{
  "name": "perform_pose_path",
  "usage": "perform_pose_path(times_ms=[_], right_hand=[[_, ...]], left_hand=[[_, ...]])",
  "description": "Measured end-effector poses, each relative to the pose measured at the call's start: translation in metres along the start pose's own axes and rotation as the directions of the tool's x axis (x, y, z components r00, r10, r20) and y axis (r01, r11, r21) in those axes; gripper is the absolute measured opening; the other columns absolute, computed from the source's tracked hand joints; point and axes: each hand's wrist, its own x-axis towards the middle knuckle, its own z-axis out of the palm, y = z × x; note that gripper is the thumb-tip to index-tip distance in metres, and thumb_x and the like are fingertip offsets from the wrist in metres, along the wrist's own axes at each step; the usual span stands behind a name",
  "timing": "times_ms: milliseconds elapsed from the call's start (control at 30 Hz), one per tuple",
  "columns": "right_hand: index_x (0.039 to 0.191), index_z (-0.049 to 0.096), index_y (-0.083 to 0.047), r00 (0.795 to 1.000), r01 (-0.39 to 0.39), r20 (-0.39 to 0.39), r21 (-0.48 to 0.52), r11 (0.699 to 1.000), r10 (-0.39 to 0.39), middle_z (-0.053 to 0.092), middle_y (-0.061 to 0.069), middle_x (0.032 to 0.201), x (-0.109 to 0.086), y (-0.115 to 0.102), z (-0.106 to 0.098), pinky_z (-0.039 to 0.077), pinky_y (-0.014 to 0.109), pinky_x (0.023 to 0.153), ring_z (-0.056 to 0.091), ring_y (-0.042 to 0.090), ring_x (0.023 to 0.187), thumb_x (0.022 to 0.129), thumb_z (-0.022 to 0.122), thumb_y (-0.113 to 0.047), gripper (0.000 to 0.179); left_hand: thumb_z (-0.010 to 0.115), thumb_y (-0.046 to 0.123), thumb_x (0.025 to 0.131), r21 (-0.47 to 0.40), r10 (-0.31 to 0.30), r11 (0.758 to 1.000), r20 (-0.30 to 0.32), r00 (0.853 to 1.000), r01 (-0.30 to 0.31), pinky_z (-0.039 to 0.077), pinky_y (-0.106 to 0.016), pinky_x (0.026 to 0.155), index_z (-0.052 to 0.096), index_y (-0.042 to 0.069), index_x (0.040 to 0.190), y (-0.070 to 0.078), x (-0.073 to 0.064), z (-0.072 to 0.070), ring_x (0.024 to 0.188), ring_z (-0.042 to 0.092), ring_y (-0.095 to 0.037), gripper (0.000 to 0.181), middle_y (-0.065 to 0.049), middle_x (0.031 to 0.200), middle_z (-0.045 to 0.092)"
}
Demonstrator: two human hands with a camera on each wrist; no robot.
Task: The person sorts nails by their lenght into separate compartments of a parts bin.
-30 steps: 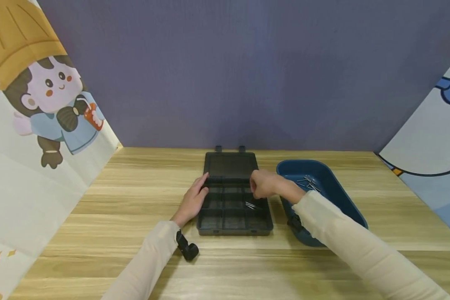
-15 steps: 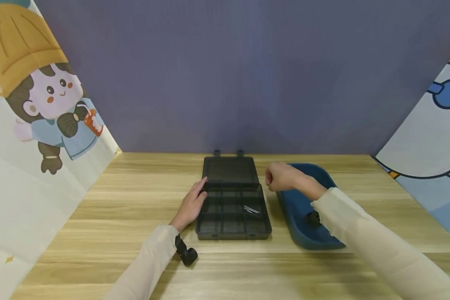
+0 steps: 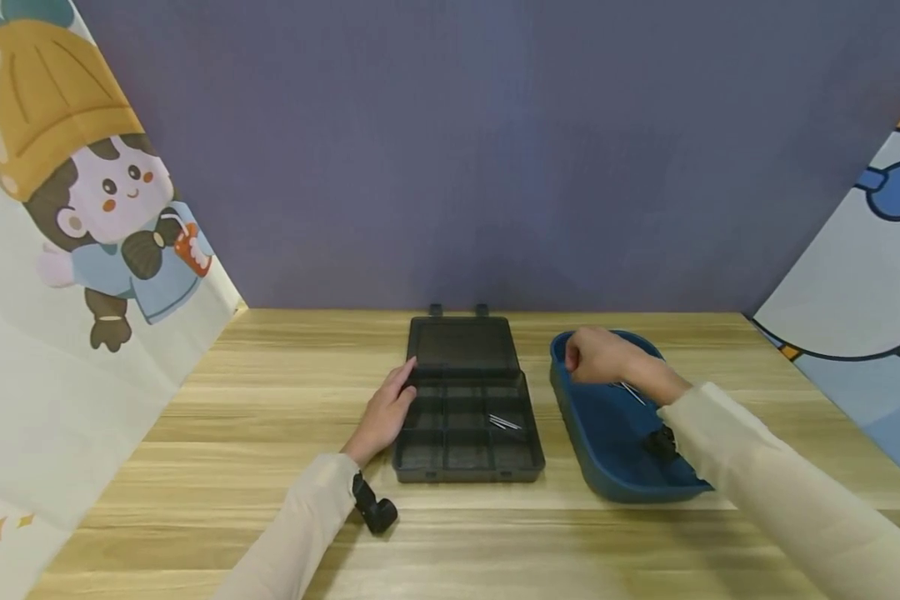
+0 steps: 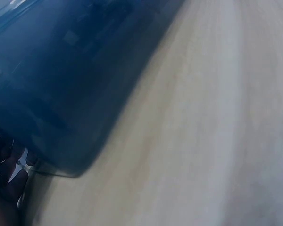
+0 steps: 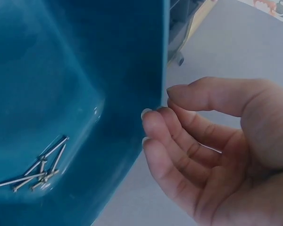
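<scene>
A dark translucent compartment box (image 3: pixel 468 473) lies in the middle of the table, its lid (image 3: pixel 462 344) folded back. Several thin silvery nails (image 3: pixel 504 422) lie in a right-hand compartment. My left hand (image 3: pixel 378 421) rests along the box's left edge, fingers straight; in the left wrist view its fingers (image 4: pixel 14 186) show at the lower left. Over the far end of the blue tray (image 3: pixel 592 450) hovers my right hand (image 3: pixel 600 357). The right wrist view shows its fingers (image 5: pixel 160 155) loosely curled with nothing between them. Several headed nails (image 5: pixel 45 169) lie in a tray corner.
The wooden table (image 3: pixel 270 400) meets a grey-purple panel (image 3: pixel 450 167) behind the box. Patterned side panels stand left (image 3: pixel 15 375) and right (image 3: pixel 840 292). A strip of table separates box and tray.
My right hand has moved right, from over the box to above the tray's far end. Nails remain in the box compartment. My left hand stays at the box's left edge.
</scene>
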Motion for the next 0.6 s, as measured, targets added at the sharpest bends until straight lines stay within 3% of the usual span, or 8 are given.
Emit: perform_pose_path(times_ms=[600], right_hand=[[0.078,0.061,0.0,0.997,-0.043,-0.058,-0.041,0.998,0.041,0.054,0.004,0.071,-0.002,0.045,0.002,0.036,0.028,0.058,0.041,0.014,0.06,0.075,0.061,0.001,0.003]], left_hand=[[0.041,0.012,0.099,0.003,-0.001,1.0,-0.003,1.0,0.001,0.026,-0.053,0.113,0.032,0.005,0.148,0.0,0.0,0.001,0.14,0.031,-0.034,0.05,-0.014,0.15,0.038]])
